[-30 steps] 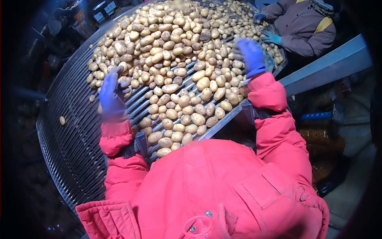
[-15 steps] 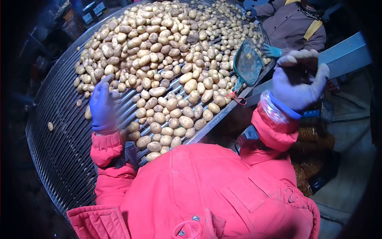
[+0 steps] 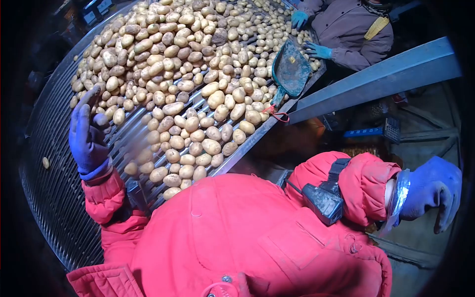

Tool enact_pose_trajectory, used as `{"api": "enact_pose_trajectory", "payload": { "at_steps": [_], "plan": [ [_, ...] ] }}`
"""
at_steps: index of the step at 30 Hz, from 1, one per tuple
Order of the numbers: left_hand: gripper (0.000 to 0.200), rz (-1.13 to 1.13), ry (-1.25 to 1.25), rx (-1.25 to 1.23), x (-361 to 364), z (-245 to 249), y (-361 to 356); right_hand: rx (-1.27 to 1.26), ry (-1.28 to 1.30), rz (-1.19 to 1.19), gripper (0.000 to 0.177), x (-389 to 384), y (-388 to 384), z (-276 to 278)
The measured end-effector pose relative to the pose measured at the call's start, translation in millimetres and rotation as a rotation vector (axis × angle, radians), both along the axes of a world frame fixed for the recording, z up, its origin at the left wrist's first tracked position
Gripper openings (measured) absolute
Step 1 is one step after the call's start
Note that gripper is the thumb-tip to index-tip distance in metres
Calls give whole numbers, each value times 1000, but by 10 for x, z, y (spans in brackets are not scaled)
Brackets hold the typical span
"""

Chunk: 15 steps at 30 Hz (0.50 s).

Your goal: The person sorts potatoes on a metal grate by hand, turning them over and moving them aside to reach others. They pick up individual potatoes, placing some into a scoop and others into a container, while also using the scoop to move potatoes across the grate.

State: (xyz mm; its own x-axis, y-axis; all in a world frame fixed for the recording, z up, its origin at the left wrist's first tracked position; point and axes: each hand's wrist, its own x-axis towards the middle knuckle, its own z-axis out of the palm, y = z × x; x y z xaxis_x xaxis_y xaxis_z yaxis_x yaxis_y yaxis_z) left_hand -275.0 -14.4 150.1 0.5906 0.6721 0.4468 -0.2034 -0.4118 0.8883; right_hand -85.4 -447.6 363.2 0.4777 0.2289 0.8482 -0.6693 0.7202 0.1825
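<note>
My left hand [image 3: 89,136], in a blue-purple glove with dirty fingertips, is raised over the slatted metal rack at the left edge of the potato heap [image 3: 148,54]. Its fingers are apart and nothing shows in them. My right hand [image 3: 431,190], gloved alike with clear plastic round the wrist, reaches far out to the right, beyond the rack. Its fingers bend downward, spread from the thumb, with no object visible in them. Loose potatoes [image 3: 195,148] lie on the slats in front of me; a few near the left are blurred.
A green scoop [image 3: 292,72] with a red cord lies at the rack's right edge. A blue-grey metal beam [image 3: 376,81] slants out rightward. Across the rack, a co-worker [image 3: 349,32] in teal gloves stands close. One potato [image 3: 46,162] sits alone at left.
My right hand has swung from raised beside the scoop down to the far right and turned over. My left hand has shifted left. The view has shifted, and the co-worker's second glove now shows.
</note>
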Motion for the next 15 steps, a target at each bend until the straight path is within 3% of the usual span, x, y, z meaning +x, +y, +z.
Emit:
{"api": "enact_pose_trajectory", "payload": {
  "at_steps": [6, 8, 10, 14, 15],
  "plan": [
    [35, -81, -8, -228, -108, 108, 30, -15, -63, 39, 18, 7, -32, 17],
    [36, -75, 7, -12, -85, 131, 29, -39, -67, 29, 18, 20, -12, 2],
    [37, -16, 25, 380, -42, 131, -19, -71, -75, 17, 18, 28, 22, -16],
    [43, -70, -19, -2, -110, 212, -52, -164, -63, -5, 19, 47, 154, -85],
    [45, -419, -238, -441, -184, 239, 80, -200, -56, -12, 20, 61, 221, -135]
  ]
}}
